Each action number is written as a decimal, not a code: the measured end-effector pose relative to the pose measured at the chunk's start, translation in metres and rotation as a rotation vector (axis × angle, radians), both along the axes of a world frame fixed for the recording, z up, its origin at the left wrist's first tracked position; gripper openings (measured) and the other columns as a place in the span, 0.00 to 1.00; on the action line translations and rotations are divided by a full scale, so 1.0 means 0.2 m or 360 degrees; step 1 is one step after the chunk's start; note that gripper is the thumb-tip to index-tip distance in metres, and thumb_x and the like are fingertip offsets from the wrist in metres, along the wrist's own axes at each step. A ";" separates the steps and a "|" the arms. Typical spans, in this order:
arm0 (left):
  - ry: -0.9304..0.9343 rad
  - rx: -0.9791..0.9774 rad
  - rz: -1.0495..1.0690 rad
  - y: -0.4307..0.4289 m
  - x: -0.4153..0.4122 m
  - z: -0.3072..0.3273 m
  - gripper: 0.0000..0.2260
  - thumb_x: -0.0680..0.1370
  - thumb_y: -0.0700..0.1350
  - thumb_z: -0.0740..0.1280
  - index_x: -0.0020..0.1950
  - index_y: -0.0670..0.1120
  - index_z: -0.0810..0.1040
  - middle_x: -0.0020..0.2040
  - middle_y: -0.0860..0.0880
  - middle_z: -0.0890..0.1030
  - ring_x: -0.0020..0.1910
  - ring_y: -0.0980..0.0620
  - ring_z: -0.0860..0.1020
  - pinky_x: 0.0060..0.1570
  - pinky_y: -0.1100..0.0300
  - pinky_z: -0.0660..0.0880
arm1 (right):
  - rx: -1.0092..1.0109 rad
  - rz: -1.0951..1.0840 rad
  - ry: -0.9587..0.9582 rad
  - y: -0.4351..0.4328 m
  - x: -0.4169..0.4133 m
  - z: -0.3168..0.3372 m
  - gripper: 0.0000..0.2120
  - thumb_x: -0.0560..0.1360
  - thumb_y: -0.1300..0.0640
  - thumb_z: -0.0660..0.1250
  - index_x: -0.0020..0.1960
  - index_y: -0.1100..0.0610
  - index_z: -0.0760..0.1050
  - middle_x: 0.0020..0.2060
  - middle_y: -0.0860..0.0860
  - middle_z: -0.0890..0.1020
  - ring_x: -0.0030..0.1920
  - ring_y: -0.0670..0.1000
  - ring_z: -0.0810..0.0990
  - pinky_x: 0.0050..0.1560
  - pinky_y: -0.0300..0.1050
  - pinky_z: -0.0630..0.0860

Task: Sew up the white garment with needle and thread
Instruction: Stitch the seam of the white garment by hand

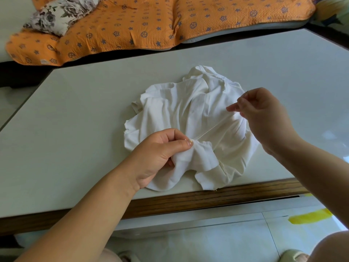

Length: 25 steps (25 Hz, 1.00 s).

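A crumpled white garment point(190, 110) lies in a heap on the pale table point(85, 103), near its front edge. My left hand point(158, 154) grips a bunched fold of the cloth at the heap's near side, thumb pressed on top. A thin white thread point(213, 127) runs taut from that fold up and right to my right hand point(264, 114), which is raised above the garment's right side and pinches the thread. A thin dark needle tip point(245, 92) sticks out above the right hand's fingers.
The table has a wooden front edge point(207, 199). Behind it stands a sofa with an orange patterned cover point(151, 23) and a floral cushion point(56, 14). Tiled floor with a yellow mark point(309, 216) shows below, and my knee point(332, 246) is at the bottom right.
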<state>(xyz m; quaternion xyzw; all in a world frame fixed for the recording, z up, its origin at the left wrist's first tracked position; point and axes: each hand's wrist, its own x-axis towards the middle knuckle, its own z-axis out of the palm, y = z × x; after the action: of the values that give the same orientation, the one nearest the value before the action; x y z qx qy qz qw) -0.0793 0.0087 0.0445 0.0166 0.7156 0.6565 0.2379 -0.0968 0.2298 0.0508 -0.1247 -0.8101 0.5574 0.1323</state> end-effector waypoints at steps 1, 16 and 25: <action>0.0005 -0.0009 -0.0008 0.00 0.00 0.00 0.06 0.76 0.40 0.69 0.39 0.47 0.79 0.35 0.51 0.79 0.37 0.56 0.76 0.41 0.61 0.71 | -0.0046 0.0075 0.0004 -0.01 0.02 0.01 0.06 0.81 0.58 0.61 0.46 0.51 0.72 0.37 0.45 0.85 0.44 0.44 0.84 0.44 0.40 0.78; 0.0026 0.0030 0.0015 0.00 -0.01 -0.02 0.11 0.63 0.52 0.75 0.43 0.49 0.85 0.40 0.47 0.79 0.45 0.46 0.73 0.48 0.54 0.70 | -0.0237 0.0917 -0.0524 -0.14 0.24 0.01 0.06 0.79 0.57 0.67 0.49 0.59 0.78 0.34 0.58 0.85 0.35 0.56 0.85 0.32 0.42 0.80; 0.0008 0.0025 0.0016 -0.02 -0.01 -0.02 0.11 0.63 0.51 0.74 0.42 0.48 0.85 0.39 0.47 0.81 0.44 0.46 0.74 0.44 0.58 0.72 | -0.0164 0.0897 -0.0514 -0.16 0.24 0.02 0.04 0.78 0.57 0.68 0.48 0.57 0.80 0.33 0.56 0.85 0.35 0.53 0.85 0.35 0.43 0.81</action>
<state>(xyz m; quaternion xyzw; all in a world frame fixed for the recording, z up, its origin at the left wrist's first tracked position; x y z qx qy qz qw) -0.0820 0.0055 0.0397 0.0164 0.7111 0.6633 0.2328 -0.0496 0.1987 0.0544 0.0111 -0.7940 0.5853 -0.1637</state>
